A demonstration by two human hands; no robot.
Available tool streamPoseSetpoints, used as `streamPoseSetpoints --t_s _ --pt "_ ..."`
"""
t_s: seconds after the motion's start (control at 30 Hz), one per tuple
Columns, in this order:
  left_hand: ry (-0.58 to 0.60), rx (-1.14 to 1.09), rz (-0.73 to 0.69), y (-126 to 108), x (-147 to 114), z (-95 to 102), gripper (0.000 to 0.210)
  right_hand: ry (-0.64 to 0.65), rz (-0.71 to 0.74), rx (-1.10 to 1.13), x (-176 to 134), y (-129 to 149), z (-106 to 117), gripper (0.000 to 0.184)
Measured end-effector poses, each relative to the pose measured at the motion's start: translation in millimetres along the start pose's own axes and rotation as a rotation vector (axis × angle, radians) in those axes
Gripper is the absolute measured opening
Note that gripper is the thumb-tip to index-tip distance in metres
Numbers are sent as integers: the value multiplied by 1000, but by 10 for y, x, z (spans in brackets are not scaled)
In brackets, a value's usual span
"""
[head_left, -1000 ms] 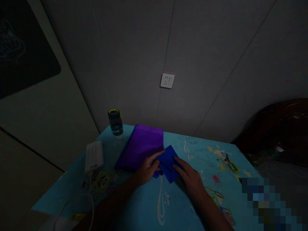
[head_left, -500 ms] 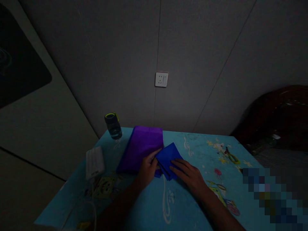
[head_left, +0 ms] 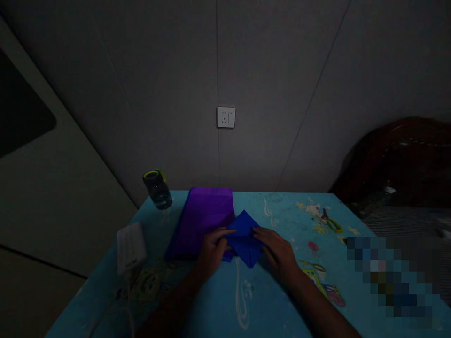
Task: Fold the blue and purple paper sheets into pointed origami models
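Observation:
A blue sheet of folded paper [head_left: 244, 234], diamond-shaped with its layers meeting at a lower point, lies between my two hands over the table. My left hand [head_left: 214, 249] pinches its left corner between thumb and fingers. At the right corner my right hand [head_left: 275, 248] is closed on the paper's edge, fingertips on top and thumb hidden in part. Behind my left hand, a stack of purple paper [head_left: 207, 213] with blue sheets at its edge rests flat on the table.
A drinking bottle [head_left: 158, 190] stands at the back left. Nearer is a white power bank [head_left: 131, 248] with a white cable. Scissors [head_left: 331, 222] with yellow-green handles lie on the right of the patterned blue tablecloth [head_left: 275, 310]. A wall with a socket [head_left: 226, 117] rises behind.
My right hand has moved from lying on the paper to its right corner. The blue paper now shows a crosswise crease and a wider diamond. The view has shifted slightly right.

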State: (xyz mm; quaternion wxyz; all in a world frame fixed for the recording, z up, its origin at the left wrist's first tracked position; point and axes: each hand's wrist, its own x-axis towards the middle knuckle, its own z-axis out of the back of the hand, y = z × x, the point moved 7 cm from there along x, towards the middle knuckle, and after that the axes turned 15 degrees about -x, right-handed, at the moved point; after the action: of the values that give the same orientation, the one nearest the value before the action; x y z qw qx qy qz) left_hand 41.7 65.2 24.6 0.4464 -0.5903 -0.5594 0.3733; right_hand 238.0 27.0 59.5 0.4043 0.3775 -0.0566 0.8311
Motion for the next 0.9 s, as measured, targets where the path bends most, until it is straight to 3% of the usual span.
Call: streamPoseSetpoints --t_s 0.13,0.3,0.4,0.5,0.63,0.8,0.9 --pt "83 78 -76 -65 -29 -65 27 -84 -395 122 -25 -328 54 19" --pt "165 152 -148 -50 -62 -131 23 0 -682 518 -78 -488 -118 30" --pt "96 205 -176 -23 -43 -93 23 11 -828 641 -116 -516 -198 35" --pt "26 188 -133 24 -28 -60 23 -62 -928 678 -135 -507 -201 35" --pt "15 120 -62 58 -41 -69 35 -167 -998 833 -131 -426 -224 42" --pt "212 350 -177 -84 -77 -230 34 -179 -1016 910 -121 -370 -263 49" --pt "243 447 -200 -111 -85 -268 38 -164 -1039 939 -150 -388 -286 64"
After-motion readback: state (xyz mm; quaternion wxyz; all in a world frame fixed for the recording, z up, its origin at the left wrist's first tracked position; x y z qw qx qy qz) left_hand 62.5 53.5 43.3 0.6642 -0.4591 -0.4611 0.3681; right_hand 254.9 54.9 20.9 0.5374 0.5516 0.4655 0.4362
